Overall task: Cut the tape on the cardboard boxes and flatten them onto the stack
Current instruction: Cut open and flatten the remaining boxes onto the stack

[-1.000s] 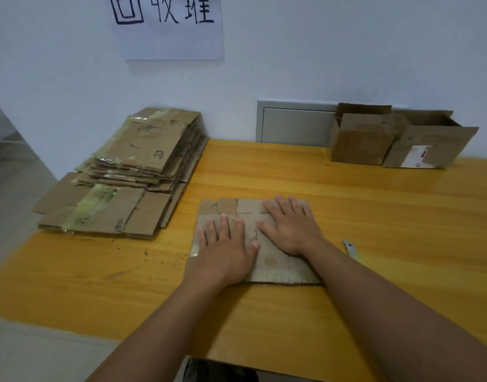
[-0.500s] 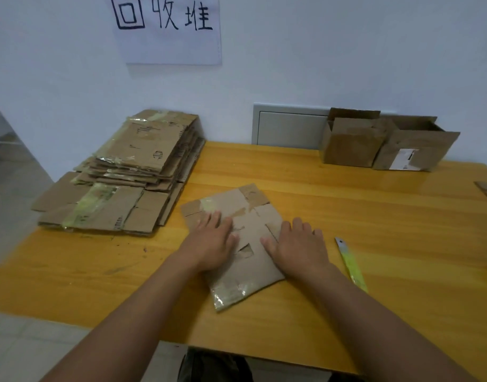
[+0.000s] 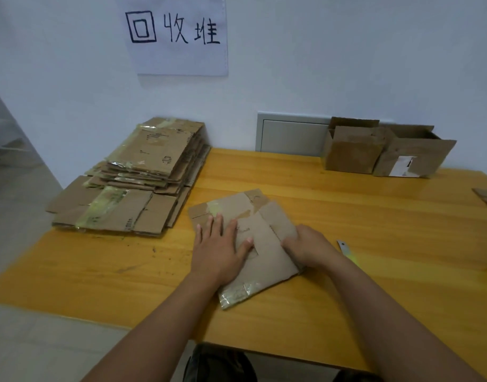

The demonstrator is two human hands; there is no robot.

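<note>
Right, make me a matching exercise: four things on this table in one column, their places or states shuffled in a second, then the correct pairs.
Things:
1. flattened box
2. stack of flattened cardboard
3. two open boxes
4. knife

Places or states:
A. standing against the wall at the table's far right
B. lying on the table just right of the right hand
C. piled at the table's far left corner
D. under both hands, the left hand flat on top

Pairs: 1-D, 2-C, 3-A, 4-B
</note>
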